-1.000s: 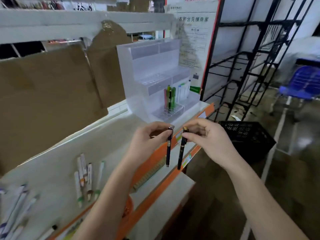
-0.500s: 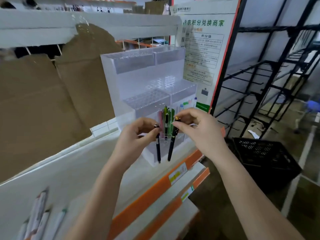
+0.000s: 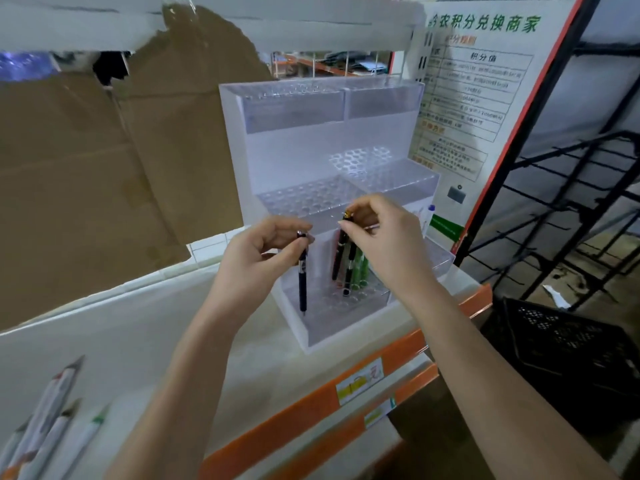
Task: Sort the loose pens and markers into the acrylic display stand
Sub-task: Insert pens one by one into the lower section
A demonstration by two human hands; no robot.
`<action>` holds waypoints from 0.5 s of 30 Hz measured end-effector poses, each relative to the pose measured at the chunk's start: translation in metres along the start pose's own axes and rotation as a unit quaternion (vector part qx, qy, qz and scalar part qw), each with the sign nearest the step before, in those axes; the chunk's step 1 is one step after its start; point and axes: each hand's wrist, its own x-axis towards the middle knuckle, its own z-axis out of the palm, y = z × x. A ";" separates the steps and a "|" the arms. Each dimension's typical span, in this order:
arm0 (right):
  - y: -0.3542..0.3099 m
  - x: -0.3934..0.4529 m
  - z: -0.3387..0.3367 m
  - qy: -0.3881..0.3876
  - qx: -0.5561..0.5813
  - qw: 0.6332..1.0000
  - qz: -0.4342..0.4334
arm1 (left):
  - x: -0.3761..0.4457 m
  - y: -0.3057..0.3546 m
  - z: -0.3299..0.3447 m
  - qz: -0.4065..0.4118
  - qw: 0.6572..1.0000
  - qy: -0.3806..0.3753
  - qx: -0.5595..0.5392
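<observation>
A clear acrylic display stand (image 3: 311, 140) with three stepped tiers of holes sits on the white shelf. My left hand (image 3: 258, 259) pinches the top of a black pen (image 3: 302, 282), which hangs upright with its tip over the lowest tier's front left holes. My right hand (image 3: 384, 237) pinches the gold-capped top of a second black pen (image 3: 341, 254), held over the same tier beside several green and pink pens (image 3: 360, 271) standing in the holes. White markers (image 3: 429, 216) stand in the right section, partly hidden by my right hand.
Several loose white markers (image 3: 52, 410) lie at the shelf's lower left. Brown cardboard (image 3: 104, 174) lines the back. A printed sign (image 3: 474, 98) stands right of the stand. A black crate (image 3: 568, 344) and black wire rack (image 3: 581, 188) are on the right. The shelf edge (image 3: 346, 386) is orange.
Both hands carried their black pens up and forward from over the shelf edge to the stand's lowest tier. The view moved closer to the stand.
</observation>
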 end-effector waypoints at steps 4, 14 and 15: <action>0.008 0.005 0.011 -0.001 -0.020 0.999 -0.032 | 0.002 -0.003 0.004 -0.004 1.000 0.014 -0.013; 0.017 0.004 0.026 -0.045 -0.089 0.993 -0.069 | 0.006 -0.010 0.016 0.004 1.000 0.001 -0.030; 0.018 0.002 0.028 -0.033 -0.114 0.989 -0.091 | 0.006 -0.010 0.017 0.006 0.999 -0.001 -0.032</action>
